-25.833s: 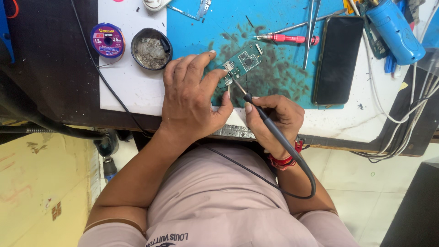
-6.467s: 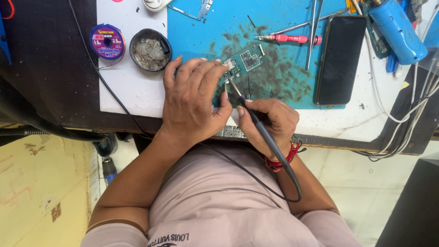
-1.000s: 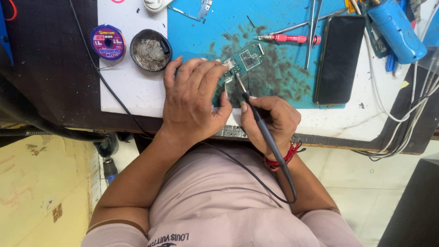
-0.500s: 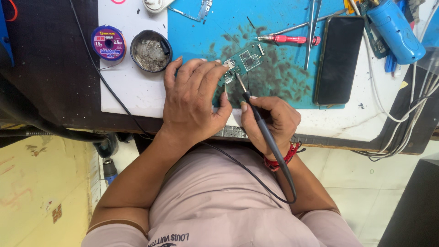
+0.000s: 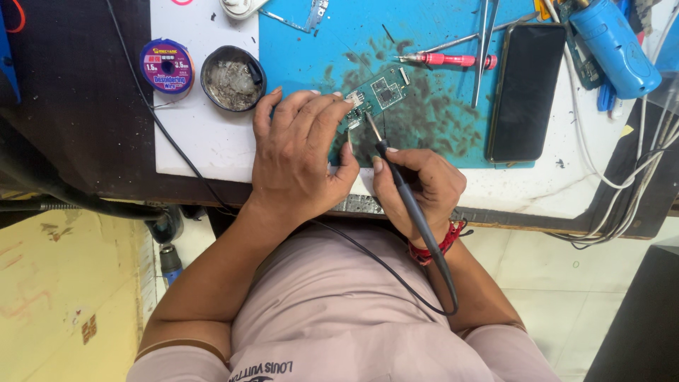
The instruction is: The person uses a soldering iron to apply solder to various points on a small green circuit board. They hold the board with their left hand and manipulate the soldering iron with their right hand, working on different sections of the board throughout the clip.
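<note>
1. Our left hand [image 5: 300, 159] lies flat, fingers spread, pressing the small green circuit board [image 5: 375, 95] onto the stained blue mat [image 5: 438, 35] on the counter [image 5: 205, 141].
2. Our right hand [image 5: 421, 187] is closed around the slim black soldering iron [image 5: 407, 194], its tip touching the board.
3. A round tin of dull grey residue [image 5: 232, 78] sits just beside our left fingers.
</note>
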